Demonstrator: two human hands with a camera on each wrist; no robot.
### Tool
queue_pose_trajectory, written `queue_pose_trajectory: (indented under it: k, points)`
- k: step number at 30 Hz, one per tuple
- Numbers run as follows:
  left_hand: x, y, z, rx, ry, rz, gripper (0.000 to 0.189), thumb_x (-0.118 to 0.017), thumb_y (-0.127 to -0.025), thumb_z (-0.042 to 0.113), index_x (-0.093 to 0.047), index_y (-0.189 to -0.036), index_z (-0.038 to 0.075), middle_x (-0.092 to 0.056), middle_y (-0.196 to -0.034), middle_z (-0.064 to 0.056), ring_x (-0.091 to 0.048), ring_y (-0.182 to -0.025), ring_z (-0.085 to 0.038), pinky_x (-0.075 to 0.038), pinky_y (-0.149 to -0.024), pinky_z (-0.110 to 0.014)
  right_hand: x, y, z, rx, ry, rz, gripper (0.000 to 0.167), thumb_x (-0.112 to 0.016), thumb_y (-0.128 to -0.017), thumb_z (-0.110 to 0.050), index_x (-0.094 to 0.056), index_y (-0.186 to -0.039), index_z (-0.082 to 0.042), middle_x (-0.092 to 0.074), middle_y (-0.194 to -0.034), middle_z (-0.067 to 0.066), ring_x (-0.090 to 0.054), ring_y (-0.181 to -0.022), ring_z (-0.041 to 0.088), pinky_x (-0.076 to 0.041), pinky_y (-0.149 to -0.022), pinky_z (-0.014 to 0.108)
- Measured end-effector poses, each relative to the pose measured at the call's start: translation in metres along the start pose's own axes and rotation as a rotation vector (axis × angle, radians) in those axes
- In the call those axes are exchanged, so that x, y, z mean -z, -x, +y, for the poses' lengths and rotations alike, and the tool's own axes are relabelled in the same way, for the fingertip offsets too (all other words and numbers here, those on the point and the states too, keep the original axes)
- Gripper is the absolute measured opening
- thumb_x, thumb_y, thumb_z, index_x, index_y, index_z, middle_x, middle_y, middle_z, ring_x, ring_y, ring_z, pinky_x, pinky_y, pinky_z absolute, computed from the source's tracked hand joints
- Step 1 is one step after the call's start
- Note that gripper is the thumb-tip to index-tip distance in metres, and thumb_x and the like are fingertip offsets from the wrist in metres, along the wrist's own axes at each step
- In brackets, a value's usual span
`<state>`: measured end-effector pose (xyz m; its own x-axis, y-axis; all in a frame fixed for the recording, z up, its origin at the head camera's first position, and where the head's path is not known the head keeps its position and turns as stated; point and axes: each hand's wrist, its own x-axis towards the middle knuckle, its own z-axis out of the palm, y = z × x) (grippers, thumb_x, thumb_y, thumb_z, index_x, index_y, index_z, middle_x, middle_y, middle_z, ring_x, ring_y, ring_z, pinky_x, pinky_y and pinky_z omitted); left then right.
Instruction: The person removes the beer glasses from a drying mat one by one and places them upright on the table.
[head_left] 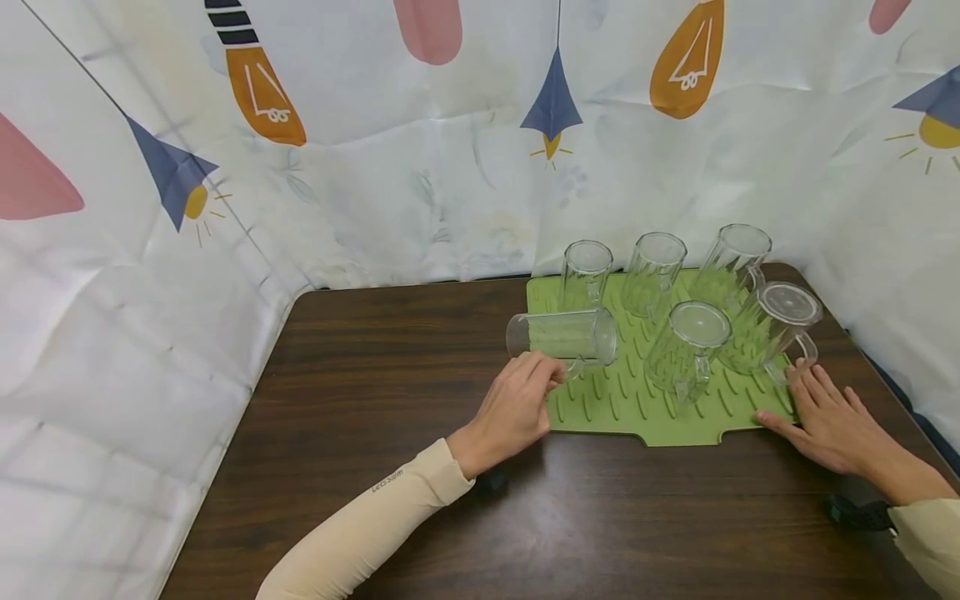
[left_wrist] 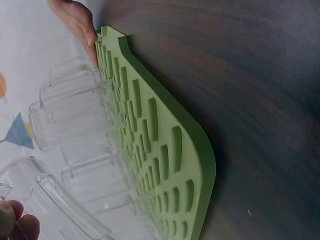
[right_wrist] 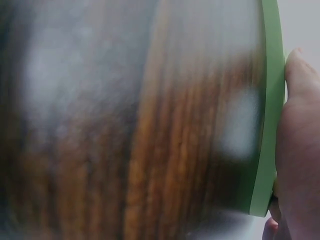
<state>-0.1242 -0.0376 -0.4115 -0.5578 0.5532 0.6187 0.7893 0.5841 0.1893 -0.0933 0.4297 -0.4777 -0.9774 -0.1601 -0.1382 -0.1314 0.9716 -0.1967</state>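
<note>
My left hand (head_left: 513, 404) grips the handle of a clear glass mug (head_left: 558, 335), which lies tipped on its side in the air over the left part of a green ridged drying mat (head_left: 600, 412). In the left wrist view, fingertips (left_wrist: 27, 226) pinch that handle. Flat and with fingers spread, my right hand (head_left: 836, 425) rests at the mat's front right corner, close to a mug (head_left: 789, 304). The right wrist view has the thumb side of this hand against the mat's edge (right_wrist: 270, 100).
Several clear mugs stand on the mat; one (head_left: 587, 267) is at back left, another (head_left: 690, 350) near the front. The dark wooden table (head_left: 375, 375) extends left and forward. A patterned white curtain (head_left: 450, 192) hangs behind and along the sides.
</note>
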Motion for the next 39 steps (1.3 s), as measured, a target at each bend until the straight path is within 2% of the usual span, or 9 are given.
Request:
queue_pose_trajectory:
  k: [6,12,18,22,29,33,39]
  points:
    - [0.003,-0.002,-0.001,-0.009,-0.057,-0.006,0.041,-0.055,-0.070,-0.018,-0.064,-0.100,0.009,-0.061,-0.090,0.001,-0.057,-0.082,-0.013,-0.044,-0.066,-0.024,0.001,0.002,0.001,0.005,0.014,0.013,0.101,-0.050,-0.105,-0.057,-0.002,-0.160,0.013,-0.001,-0.165,0.042,0.004,-0.156,0.057,-0.018,-0.107,0.084]
    - [0.006,-0.003,-0.001,0.000,-0.093,-0.036,0.040,-0.054,-0.071,-0.018,-0.064,-0.099,0.010,-0.061,-0.090,0.001,-0.056,-0.081,-0.013,-0.042,-0.064,-0.024,0.005,0.005,0.006,-0.015,0.001,0.009,0.104,-0.052,-0.103,-0.058,-0.003,-0.159,0.015,0.000,-0.164,0.043,-0.001,-0.153,0.061,-0.015,-0.109,0.084]
    - [0.009,-0.006,-0.002,0.006,-0.109,-0.061,0.041,-0.055,-0.070,-0.018,-0.063,-0.099,0.010,-0.061,-0.090,0.001,-0.055,-0.080,-0.013,-0.043,-0.065,-0.025,0.010,0.012,0.006,-0.004,0.024,0.125,0.109,-0.062,-0.098,-0.058,-0.006,-0.161,0.010,-0.001,-0.166,0.040,-0.014,-0.149,0.063,-0.013,-0.113,0.084]
    - [0.011,-0.008,-0.002,0.003,-0.127,-0.066,0.041,-0.055,-0.070,-0.018,-0.064,-0.099,0.010,-0.061,-0.090,0.001,-0.056,-0.080,-0.014,-0.044,-0.065,-0.025,0.015,0.015,0.007,0.029,-0.017,0.197,0.113,-0.071,-0.093,-0.053,-0.005,-0.163,0.006,-0.002,-0.168,0.038,-0.023,-0.142,0.068,-0.016,-0.113,0.082]
    - [0.014,-0.009,-0.002,-0.003,-0.158,-0.063,0.040,-0.055,-0.073,-0.016,-0.064,-0.100,0.010,-0.062,-0.091,0.001,-0.057,-0.079,-0.015,-0.044,-0.064,-0.026,0.027,0.020,0.007,0.037,-0.108,0.243,0.121,-0.080,-0.089,-0.045,0.005,-0.167,-0.011,0.001,-0.171,0.031,-0.013,-0.150,0.063,-0.028,-0.099,0.081]
    - [0.015,-0.009,-0.002,-0.006,-0.161,-0.066,0.039,-0.054,-0.074,-0.016,-0.064,-0.101,0.010,-0.062,-0.091,0.001,-0.055,-0.079,-0.015,-0.043,-0.064,-0.025,0.035,0.023,0.005,0.039,-0.129,0.278,0.119,-0.081,-0.088,-0.042,0.003,-0.168,-0.015,-0.005,-0.171,0.032,-0.019,-0.145,0.066,-0.032,-0.091,0.079]
    - [0.016,-0.010,-0.003,-0.015,-0.173,-0.068,0.040,-0.053,-0.074,-0.016,-0.064,-0.101,0.010,-0.061,-0.090,0.001,-0.053,-0.077,-0.015,-0.041,-0.063,-0.025,0.044,0.027,0.000,0.063,-0.236,0.384,0.099,-0.073,-0.097,-0.032,-0.007,-0.167,-0.012,-0.030,-0.151,0.044,-0.031,-0.130,0.068,-0.026,-0.097,0.080]
